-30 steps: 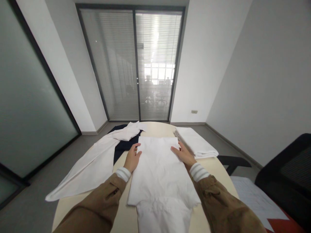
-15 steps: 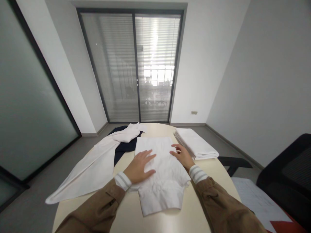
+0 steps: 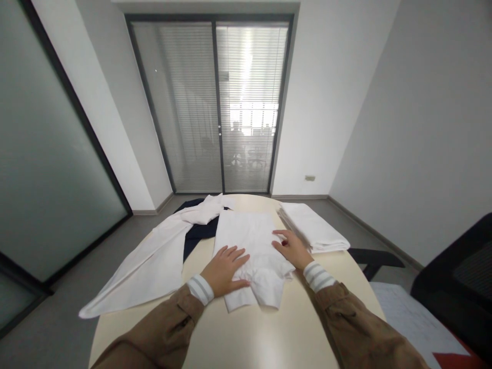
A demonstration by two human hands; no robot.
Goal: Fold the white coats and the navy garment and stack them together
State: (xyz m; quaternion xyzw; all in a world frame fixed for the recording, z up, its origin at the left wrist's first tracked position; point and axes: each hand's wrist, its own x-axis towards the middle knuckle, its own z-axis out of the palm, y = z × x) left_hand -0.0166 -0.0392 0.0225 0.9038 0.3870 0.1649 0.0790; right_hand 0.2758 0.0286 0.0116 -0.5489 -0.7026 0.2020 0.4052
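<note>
Tbl dirs: 6 o'clock = wearer's side. Brown sleeves w/ striped cuffs come in from 7 & 5 over round pale tabletop. L hand palm down, fingers spread, flat on near-L part of white garment; no grip. R hand half-curled at garment's R edge, thumb & index parted; no cloth seen in grasp, contact can't tell. Garment lies approx. mid-tbl, folded, creased, two flaps pointing to 6; type unclear. At 4, off tbl: printed sheet, red item, black mesh chair. At 9–11: long white cloth, hanging past tbl edge, partly over navy fabric. At 1–2: folded white stack, near R hand. Far, 12: framed glass door w/ blinds.
</note>
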